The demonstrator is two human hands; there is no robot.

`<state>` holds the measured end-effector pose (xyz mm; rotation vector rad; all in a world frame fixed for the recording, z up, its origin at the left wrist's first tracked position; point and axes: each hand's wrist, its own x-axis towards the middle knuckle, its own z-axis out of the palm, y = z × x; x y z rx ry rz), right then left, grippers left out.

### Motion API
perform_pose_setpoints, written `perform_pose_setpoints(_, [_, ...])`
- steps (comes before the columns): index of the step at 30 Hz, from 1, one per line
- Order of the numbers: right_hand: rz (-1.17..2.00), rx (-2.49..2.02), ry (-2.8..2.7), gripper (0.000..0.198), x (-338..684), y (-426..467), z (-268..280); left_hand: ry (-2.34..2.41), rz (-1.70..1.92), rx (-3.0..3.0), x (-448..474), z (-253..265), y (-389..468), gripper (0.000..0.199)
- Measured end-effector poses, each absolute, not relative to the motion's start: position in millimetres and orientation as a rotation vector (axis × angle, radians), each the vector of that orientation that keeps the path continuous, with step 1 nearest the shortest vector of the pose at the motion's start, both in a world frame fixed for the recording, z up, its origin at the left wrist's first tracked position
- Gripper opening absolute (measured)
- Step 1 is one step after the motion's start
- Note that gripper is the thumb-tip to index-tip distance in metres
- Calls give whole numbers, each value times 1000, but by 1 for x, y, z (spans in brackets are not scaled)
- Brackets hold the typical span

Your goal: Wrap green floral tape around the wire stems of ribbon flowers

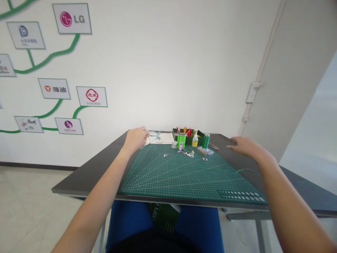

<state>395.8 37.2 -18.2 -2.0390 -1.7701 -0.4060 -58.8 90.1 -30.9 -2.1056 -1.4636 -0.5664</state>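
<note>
My left hand (135,141) reaches to the far left corner of the green cutting mat (168,175), fingers curled together at the edge of some white cloth (159,140). A pale strip (152,133) shows just past its fingertips; I cannot make out whether they grip it. On the cloth sits a small light-blue shape (158,135). Over the dark table right of the mat hovers my right hand (244,146), its thumb and fingers apart and nothing visible in them. Nearest to it are metal tweezers or scissors (213,146) and a green thread spool (206,141).
A dark green box (200,134) with colored spools stands at the back beside a bright green tin (181,140), a glue bottle (195,140) and a small white tub (174,144). Small scissors (190,155) and a clear case (205,151) lie in front. Loose green thread (247,171) trails rightward.
</note>
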Motion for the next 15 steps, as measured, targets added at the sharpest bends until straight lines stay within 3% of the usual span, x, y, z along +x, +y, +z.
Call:
perform_pose_setpoints(2, [-218, -1903, -1855, 19, 356, 31, -20, -1412, -626, -2113, -50, -29, 81, 33])
perform_pose_setpoints(7, [267, -1462, -1940, 30, 251, 6, -43, -1276, -791, -2122, -30, -25, 50, 29])
perform_pose_setpoints(15, [816, -910, -1792, 74, 157, -5, -93, -1056, -1029, -2126, -23, -32, 13, 20])
